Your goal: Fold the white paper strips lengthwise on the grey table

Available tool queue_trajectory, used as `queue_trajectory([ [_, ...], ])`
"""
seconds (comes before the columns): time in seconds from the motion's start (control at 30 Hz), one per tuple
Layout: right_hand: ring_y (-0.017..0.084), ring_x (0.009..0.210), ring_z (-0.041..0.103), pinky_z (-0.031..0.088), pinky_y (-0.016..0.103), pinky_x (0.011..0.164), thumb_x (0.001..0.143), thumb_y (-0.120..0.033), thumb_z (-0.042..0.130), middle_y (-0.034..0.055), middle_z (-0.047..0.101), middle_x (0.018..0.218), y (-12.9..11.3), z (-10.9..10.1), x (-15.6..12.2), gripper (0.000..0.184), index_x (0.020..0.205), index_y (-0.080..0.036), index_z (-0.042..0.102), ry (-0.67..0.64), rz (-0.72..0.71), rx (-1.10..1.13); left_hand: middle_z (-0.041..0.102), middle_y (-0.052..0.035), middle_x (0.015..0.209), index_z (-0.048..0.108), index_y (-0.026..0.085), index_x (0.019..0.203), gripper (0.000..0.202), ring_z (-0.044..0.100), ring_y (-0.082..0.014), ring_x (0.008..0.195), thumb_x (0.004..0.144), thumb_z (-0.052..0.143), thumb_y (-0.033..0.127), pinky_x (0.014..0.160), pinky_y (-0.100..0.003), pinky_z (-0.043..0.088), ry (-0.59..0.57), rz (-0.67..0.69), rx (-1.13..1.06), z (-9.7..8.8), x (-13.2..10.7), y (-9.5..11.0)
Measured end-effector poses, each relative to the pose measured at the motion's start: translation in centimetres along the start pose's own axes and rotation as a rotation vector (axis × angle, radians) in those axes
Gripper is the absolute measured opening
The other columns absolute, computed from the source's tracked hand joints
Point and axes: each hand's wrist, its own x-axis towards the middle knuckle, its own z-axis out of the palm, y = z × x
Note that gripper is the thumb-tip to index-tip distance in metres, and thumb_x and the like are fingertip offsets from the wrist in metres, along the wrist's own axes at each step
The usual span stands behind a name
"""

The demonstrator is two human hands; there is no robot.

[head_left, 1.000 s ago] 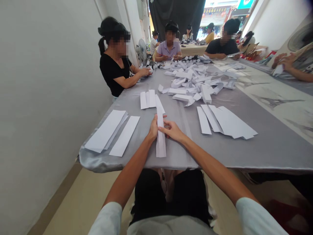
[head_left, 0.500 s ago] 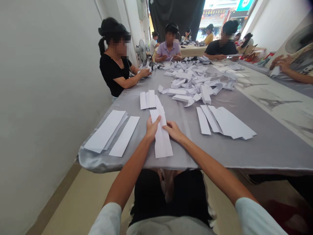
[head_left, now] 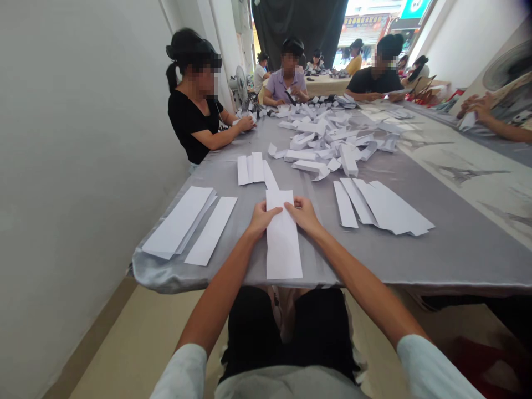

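A long white paper strip point(head_left: 282, 238) lies flat on the grey satin tablecloth point(head_left: 415, 255), running from my hands toward the table's front edge. My left hand point(head_left: 261, 217) pinches its far left corner. My right hand point(head_left: 305, 213) pinches its far right corner. Both hands are closed on the paper, thumbs on top.
White paper sheets point(head_left: 187, 224) lie at my left, more strips point(head_left: 384, 208) at my right, and folded strips point(head_left: 253, 168) just beyond my hands. A heap of folded papers point(head_left: 332, 138) fills the table's middle. Several other people sit around the table; a white wall stands close on the left.
The strip was folded narrow a second ago; it has been opened out to its full width, and my hands have moved apart to its two far corners.
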Motion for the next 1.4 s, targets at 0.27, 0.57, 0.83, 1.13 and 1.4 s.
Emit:
queue_trajectory([
  [0.27, 0.020, 0.074, 0.063, 0.049, 0.031, 0.070, 0.089, -0.039, 0.058, 0.0063, 0.075, 0.084, -0.1, 0.0, 0.0, 0.027, 0.089, -0.017, 0.074, -0.026, -0.099, -0.281, 0.080, -0.0129, 0.101, 0.075, 0.012, 0.104, 0.047, 0.075, -0.0246, 0.083, 0.064, 0.089, 0.032, 0.072, -0.032, 0.058, 0.028, 0.076, 0.021, -0.2, 0.3, -0.3],
  [0.57, 0.018, 0.066, 0.057, 0.042, 0.032, 0.070, 0.085, -0.031, 0.060, 0.0006, 0.063, 0.071, -0.8, -0.4, -0.2, 0.019, 0.091, -0.017, 0.071, 0.061, -0.159, -0.466, 0.081, -0.0115, 0.098, 0.077, 0.010, 0.099, 0.038, 0.074, -0.0234, 0.081, 0.065, 0.083, 0.025, 0.071, -0.030, 0.058, -0.026, 0.047, 0.091, 0.0, 0.5, -0.5],
  [0.83, 0.021, 0.075, 0.064, 0.050, 0.031, 0.070, 0.095, -0.053, 0.054, 0.0043, 0.072, 0.079, -1.1, 0.1, -0.4, 0.042, 0.095, -0.018, 0.078, 0.039, -0.085, -0.093, 0.081, -0.0130, 0.100, 0.078, 0.011, 0.098, 0.033, 0.075, -0.0258, 0.086, 0.069, 0.084, 0.027, 0.078, -0.035, 0.060, 0.054, 0.082, 0.092, -0.2, 0.6, -0.8],
  [1.13, 0.014, 0.061, 0.060, 0.044, 0.024, 0.052, 0.072, -0.058, 0.083, 0.0005, 0.067, 0.077, -0.3, 0.6, -0.3, 0.052, 0.104, -0.019, 0.068, 0.004, 0.207, 0.192, 0.081, -0.0127, 0.097, 0.079, 0.011, 0.099, 0.045, 0.074, -0.0259, 0.085, 0.069, 0.091, 0.043, 0.075, -0.034, 0.059, -0.021, 0.089, 0.047, 0.1, 0.5, -0.6],
  [1.4, 0.014, 0.063, 0.053, 0.042, 0.025, 0.056, 0.081, -0.060, 0.074, -0.0006, 0.059, 0.068, -0.4, 0.4, -0.5, 0.042, 0.074, -0.021, 0.061, 0.020, 0.050, 0.089, 0.078, -0.0087, 0.082, 0.079, 0.011, 0.088, 0.040, 0.069, -0.0214, 0.071, 0.072, 0.086, 0.047, 0.064, -0.029, 0.052, -0.040, 0.028, 0.038, 0.2, 0.4, -0.2],
])
